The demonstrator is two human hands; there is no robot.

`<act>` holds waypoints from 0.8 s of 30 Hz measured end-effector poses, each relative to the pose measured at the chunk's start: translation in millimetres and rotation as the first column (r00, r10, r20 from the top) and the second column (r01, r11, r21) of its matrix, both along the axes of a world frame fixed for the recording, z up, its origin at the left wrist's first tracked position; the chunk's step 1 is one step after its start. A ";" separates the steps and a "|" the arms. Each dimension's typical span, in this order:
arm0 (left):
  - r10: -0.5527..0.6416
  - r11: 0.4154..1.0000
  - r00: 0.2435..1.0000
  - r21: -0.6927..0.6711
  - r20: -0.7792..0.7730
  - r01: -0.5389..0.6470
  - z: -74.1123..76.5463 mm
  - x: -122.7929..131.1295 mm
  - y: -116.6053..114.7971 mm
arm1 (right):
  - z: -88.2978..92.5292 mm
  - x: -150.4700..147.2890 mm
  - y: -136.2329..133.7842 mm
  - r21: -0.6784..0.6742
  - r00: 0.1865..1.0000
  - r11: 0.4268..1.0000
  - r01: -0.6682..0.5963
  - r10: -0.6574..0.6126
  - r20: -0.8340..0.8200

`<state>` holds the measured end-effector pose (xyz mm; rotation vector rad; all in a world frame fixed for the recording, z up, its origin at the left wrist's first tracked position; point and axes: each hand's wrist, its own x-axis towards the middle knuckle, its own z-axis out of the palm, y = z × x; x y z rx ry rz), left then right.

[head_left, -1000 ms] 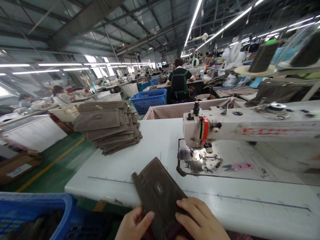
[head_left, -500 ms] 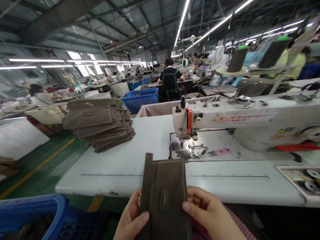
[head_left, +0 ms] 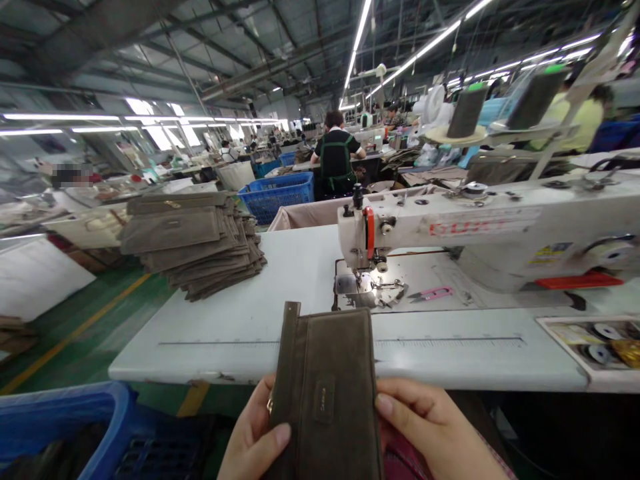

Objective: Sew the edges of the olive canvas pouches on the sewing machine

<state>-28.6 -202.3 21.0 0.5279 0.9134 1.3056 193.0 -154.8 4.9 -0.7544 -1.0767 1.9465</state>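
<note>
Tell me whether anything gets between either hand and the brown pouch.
Nothing visible does. The left hand grips the pouch directly along its left edge, thumb on the front; the right hand holds its right edge.

Dim ceiling (head_left: 280,40), bright tube lights (head_left: 415,59) overhead, overexposed far-left windows (head_left: 140,107), glare on needle plate (head_left: 365,280), wide-angle stretching at edges.
</note>
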 end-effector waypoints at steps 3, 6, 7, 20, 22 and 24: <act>0.016 1.000 1.000 -0.019 -0.020 -0.016 3.0 2.1 -1.3 | 1.0 -0.1 -0.6 -0.023 1.000 1.000 0.009 -0.009 0.002; 0.026 0.999 0.999 -0.039 -0.033 -0.027 6.2 5.8 -1.5 | 1.1 0.5 0.0 -0.029 1.000 1.000 0.002 -0.003 -0.017; 0.028 0.999 0.999 -0.040 -0.037 -0.029 7.3 7.1 -1.3 | 1.0 0.8 0.4 -0.031 1.000 0.999 0.004 -0.005 -0.029; 0.104 0.994 0.981 0.038 -0.166 -0.100 9.8 12.5 4.5 | 2.0 6.1 5.7 0.022 0.998 1.000 -0.005 0.004 0.056; 0.157 0.987 0.953 0.081 -0.258 -0.141 7.8 10.7 6.0 | -3.0 5.8 6.6 0.073 0.989 0.997 -0.010 -0.001 0.147; 0.210 0.977 0.892 0.127 -0.400 -0.173 6.3 7.3 9.1 | -7.4 5.3 7.9 0.109 0.966 0.994 0.016 -0.043 0.255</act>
